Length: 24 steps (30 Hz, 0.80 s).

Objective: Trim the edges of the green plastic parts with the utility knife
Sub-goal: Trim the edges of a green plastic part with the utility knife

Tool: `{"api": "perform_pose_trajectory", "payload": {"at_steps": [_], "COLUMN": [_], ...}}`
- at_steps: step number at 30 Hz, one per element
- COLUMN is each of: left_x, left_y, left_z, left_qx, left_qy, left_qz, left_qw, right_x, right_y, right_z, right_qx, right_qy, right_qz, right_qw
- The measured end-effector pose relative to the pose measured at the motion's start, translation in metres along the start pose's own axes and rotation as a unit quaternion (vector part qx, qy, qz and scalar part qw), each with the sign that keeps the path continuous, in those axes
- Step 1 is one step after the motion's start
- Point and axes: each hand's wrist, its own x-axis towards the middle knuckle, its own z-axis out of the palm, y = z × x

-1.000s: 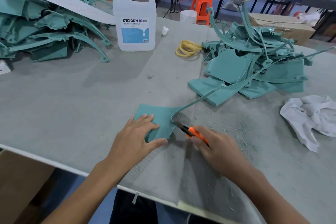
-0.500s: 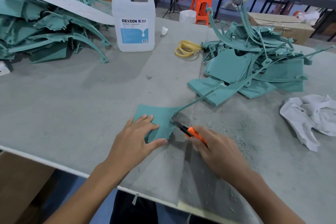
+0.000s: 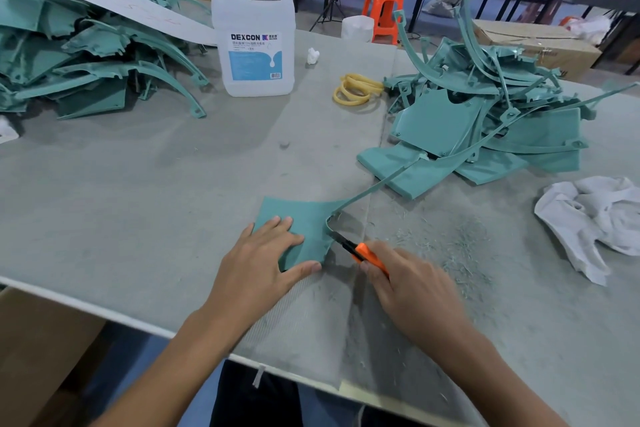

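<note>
A flat green plastic part (image 3: 304, 218) with a long thin arm lies on the grey table near its front edge. My left hand (image 3: 259, 263) presses flat on it, fingers spread. My right hand (image 3: 412, 291) grips an orange utility knife (image 3: 363, 253), whose dark blade touches the part's curved right edge. A heap of green parts (image 3: 485, 121) lies at the right, and another pile (image 3: 79, 52) sits at the far left.
A white DEXCON jug (image 3: 254, 35) stands at the back centre. Yellow rubber bands (image 3: 356, 90) lie beside the right heap. A crumpled white cloth (image 3: 595, 218) lies at the right. Plastic shavings (image 3: 457, 246) litter the table. Cardboard boxes and orange stools stand behind.
My right hand and the knife have shifted slightly along the part's right edge. My left hand stays pressed on the part.
</note>
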Motion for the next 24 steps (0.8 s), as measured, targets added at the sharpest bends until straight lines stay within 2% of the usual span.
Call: {"api": "perform_pose_trajectory", "payload": {"at_steps": [18,22,24], "left_x": [0.001,-0.003,-0.005], "left_y": [0.0,-0.014,-0.017], "left_z": [0.0,-0.005,-0.007], "left_qx": [0.008,-0.005,0.005], "left_qy": [-0.016,-0.049,-0.063], "left_qz": [0.001,0.033,0.045], "left_qw": [1.0,0.998,0.997], "right_x": [0.005,-0.003,-0.009], "right_y": [0.004,0.007,0.011], "right_z": [0.001,-0.003,-0.007], "right_qx": [0.026,0.054,0.028], "right_qy": [0.011,-0.001,-0.022], "right_qz": [0.01,-0.025,-0.046], "right_qw": [1.0,0.998,0.998]}}
